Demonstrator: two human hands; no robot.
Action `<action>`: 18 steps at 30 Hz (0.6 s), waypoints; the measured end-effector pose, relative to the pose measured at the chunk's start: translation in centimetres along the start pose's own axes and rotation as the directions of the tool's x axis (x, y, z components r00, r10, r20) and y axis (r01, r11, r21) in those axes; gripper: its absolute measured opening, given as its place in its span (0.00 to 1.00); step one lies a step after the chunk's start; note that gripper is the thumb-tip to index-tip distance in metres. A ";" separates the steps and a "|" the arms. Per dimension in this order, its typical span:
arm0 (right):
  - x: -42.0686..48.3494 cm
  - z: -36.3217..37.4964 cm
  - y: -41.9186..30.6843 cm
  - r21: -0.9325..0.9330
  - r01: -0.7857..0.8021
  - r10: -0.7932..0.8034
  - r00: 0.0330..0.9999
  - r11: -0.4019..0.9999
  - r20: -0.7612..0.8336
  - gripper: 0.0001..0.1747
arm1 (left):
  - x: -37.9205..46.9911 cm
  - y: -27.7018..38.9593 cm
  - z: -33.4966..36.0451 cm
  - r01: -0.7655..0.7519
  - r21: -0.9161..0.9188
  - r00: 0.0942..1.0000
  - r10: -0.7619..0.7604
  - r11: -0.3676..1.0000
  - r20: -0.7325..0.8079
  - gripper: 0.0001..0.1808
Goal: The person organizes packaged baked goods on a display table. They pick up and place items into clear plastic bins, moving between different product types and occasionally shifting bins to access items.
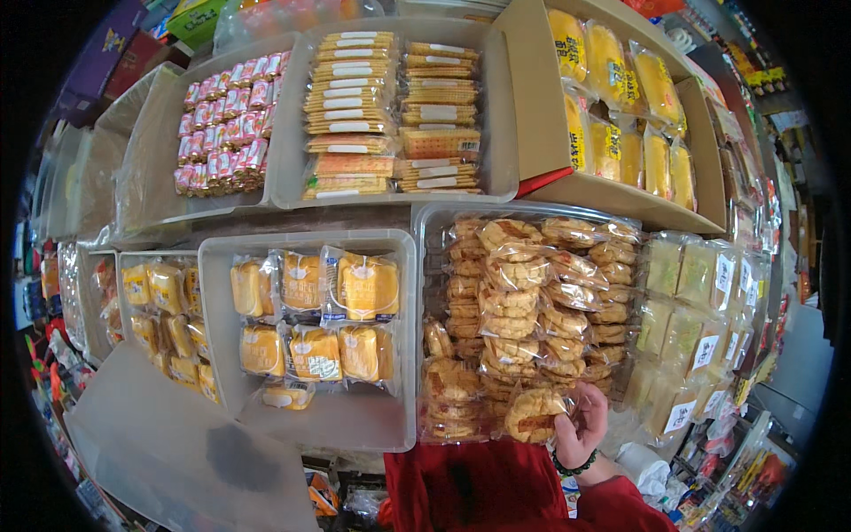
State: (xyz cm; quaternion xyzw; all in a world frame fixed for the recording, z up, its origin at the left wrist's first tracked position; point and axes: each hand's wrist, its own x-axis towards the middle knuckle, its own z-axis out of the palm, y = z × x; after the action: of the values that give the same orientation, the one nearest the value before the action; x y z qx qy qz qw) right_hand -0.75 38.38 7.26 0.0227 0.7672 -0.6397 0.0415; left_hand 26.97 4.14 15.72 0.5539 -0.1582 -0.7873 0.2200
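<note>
My right hand [585,422], with a dark beaded bracelet at the wrist, pinches the edge of a round pastry in a clear wrapper [530,413]. This pastry bears a reddish-brown label and is over the front edge of a clear plastic bin [420,279]. Stacks of similar wrapped round pastries [508,299] fill that bin. My left hand is out of view. Left of the pastries stands a translucent bin [392,425] with two rows of wrapped bread slices [369,286] and one more pack lying in front of them.
A tilted translucent lid [186,445] lies at front left. Wrapped pale green cakes [678,332] stand at right. Behind are bins of pink-wrapped rolls [229,110] and cracker packs [349,100], and a cardboard box [532,120] with yellow-wrapped breads [611,66].
</note>
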 end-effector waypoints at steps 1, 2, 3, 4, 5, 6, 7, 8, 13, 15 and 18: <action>-0.1 -0.1 0.2 -0.001 0.001 -0.001 1.000 1.000 -0.006 0.28 | 0.2 0.0 -0.1 0.001 -0.001 1.000 -0.001 1.000 -0.005 0.20; -0.2 -0.1 0.2 0.063 -0.056 0.057 0.998 0.996 -0.015 0.28 | 0.2 0.0 -0.1 0.003 -0.004 1.000 -0.003 1.000 -0.010 0.20; -0.2 -0.1 0.3 0.055 -0.059 0.060 0.998 0.997 -0.016 0.28 | 0.3 0.0 -0.1 0.003 -0.003 1.000 -0.003 1.000 -0.011 0.19; -0.1 -0.2 0.2 0.047 -0.060 0.061 0.998 0.997 -0.017 0.27 | 0.3 -0.1 -0.1 0.001 -0.004 1.000 -0.001 1.000 -0.011 0.19; 0.0 -0.2 0.1 0.038 -0.060 0.061 0.998 0.997 -0.021 0.27 | 0.3 -0.1 0.0 0.000 -0.003 1.000 0.000 1.000 -0.011 0.19; 0.1 -0.2 0.0 0.035 -0.067 0.068 0.997 0.997 -0.026 0.27 | 0.4 -0.2 0.0 -0.002 -0.004 1.000 0.002 1.000 -0.009 0.19; 0.3 -0.2 -0.1 0.031 -0.072 0.073 0.997 0.997 -0.031 0.27 | 0.4 -0.2 0.1 -0.004 -0.007 1.000 0.004 1.000 -0.005 0.19; 0.5 -0.2 -0.3 0.029 -0.077 0.078 0.996 0.997 -0.036 0.27 | 0.3 -0.2 0.2 -0.008 -0.007 1.000 0.008 1.000 0.002 0.18; 1.3 -0.3 -1.7 0.067 -0.069 0.070 0.997 0.995 -0.016 0.26 | 0.0 -0.2 0.5 -0.018 -0.018 0.999 0.019 1.000 0.032 0.18; 1.5 -0.3 -2.1 0.075 -0.061 0.062 0.998 0.995 -0.012 0.27 | -0.2 -0.1 0.4 -0.018 -0.024 0.999 0.019 1.000 0.039 0.17; 1.7 -0.2 -2.0 0.098 -0.043 0.044 0.999 0.994 -0.014 0.27 | -0.3 0.0 0.0 -0.014 -0.031 0.999 0.015 0.999 0.043 0.17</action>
State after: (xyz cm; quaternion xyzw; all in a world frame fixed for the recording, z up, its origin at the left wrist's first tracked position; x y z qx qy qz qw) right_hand -2.65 38.22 9.09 0.0464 0.7347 -0.6750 0.0481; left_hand 27.09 4.27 16.01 0.5323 -0.1549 -0.7996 0.2307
